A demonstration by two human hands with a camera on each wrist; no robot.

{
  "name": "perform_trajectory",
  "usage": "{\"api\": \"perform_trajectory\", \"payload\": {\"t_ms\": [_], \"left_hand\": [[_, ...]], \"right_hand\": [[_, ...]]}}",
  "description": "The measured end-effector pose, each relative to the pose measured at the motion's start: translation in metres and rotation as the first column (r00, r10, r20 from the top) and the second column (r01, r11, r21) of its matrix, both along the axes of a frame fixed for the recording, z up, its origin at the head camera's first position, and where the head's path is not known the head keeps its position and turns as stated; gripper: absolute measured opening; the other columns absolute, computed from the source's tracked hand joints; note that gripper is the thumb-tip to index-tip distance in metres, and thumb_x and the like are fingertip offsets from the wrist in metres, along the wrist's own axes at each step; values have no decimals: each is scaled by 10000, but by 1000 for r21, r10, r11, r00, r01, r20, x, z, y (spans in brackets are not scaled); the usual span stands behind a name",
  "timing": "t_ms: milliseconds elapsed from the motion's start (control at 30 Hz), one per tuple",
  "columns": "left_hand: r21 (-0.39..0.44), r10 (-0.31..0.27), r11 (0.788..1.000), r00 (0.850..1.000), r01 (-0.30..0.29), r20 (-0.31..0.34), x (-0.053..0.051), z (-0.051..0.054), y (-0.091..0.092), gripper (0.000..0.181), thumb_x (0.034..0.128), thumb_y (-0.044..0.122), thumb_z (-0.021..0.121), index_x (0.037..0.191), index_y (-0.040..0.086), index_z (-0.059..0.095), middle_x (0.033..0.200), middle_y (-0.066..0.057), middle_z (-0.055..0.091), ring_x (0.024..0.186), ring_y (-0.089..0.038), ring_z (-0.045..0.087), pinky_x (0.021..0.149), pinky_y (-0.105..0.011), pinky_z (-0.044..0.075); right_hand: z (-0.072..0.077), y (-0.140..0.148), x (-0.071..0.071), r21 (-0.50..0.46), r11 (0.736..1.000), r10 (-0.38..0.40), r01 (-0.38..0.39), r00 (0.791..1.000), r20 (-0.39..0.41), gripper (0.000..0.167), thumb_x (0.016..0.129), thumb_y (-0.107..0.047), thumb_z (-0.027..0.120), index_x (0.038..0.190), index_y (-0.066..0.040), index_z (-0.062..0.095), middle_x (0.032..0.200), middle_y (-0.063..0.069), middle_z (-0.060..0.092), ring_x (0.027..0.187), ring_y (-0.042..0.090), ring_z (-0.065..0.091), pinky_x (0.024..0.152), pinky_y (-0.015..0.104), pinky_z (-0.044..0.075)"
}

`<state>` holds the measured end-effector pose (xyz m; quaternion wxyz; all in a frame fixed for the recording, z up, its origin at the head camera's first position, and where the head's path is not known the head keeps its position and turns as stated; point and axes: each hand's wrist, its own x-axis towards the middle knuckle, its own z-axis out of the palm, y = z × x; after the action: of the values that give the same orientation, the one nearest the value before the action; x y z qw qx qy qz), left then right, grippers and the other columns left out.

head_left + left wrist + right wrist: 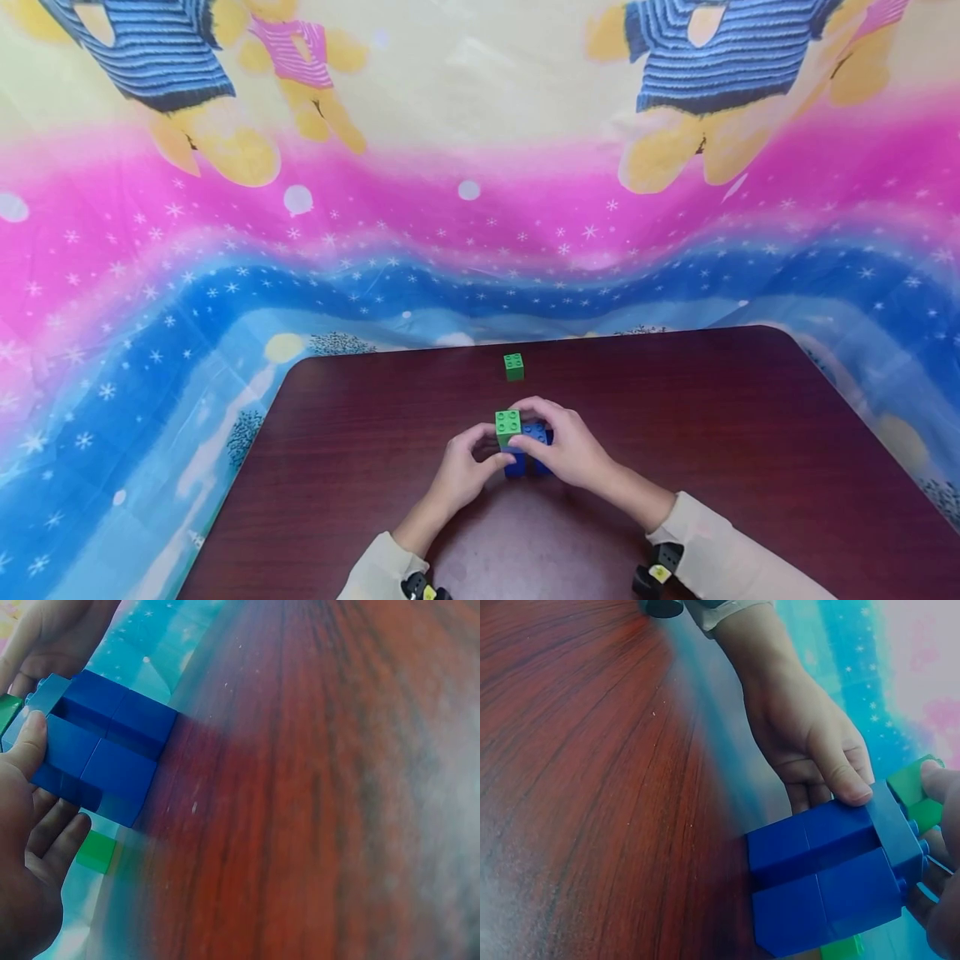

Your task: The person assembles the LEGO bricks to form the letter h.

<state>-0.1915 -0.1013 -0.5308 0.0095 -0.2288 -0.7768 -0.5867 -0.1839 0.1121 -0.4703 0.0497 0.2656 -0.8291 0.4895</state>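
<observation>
Two side-by-side columns of blue toy building bricks (pixel 817 907) stand on the table, bridged on top by a lighter blue brick (pixel 896 832) with studs. A green brick (pixel 507 422) sits at the left end of that bridge. My right hand (pixel 572 448) pinches this green brick between thumb and fingers. Lower down, my left hand (pixel 461 475) grips the left blue column, its thumb on the near face and its fingers on the far side. Whether the green brick is fully pressed onto the studs is hidden.
Another green brick (pixel 513 367) stands by itself near the far edge of the dark red wooden table (pixel 360 417). Behind the table hangs a colourful cloth (pixel 465 225) with bears and snowflakes. Both wrists wear black straps.
</observation>
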Motion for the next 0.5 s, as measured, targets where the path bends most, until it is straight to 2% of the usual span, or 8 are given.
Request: {"api": "perform_trajectory", "payload": {"t_ms": [267,500], "left_hand": [[-9,-12,1000,1000,12,3,0,-1,0,328,908,216,781,1210,133,687,1126,-21,729,1044,-176,703,903,-299,573],[-1,-11,1000,1000,11,-9,0,-1,0,324,906,212,783,1199,109,689,1119,-45,731,1034,-177,707,890,-299,578]], "right_hand": [[-1,2,0,1,1000,-4,4,1000,0,353,943,-348,741,1257,-226,634,1147,-68,703,1016,152,682,881,356,580],[-4,0,1,2,1000,-26,26,999,-37,348,949,-297,743,1275,-215,649,1152,-27,712,973,179,683,847,350,588]]}}
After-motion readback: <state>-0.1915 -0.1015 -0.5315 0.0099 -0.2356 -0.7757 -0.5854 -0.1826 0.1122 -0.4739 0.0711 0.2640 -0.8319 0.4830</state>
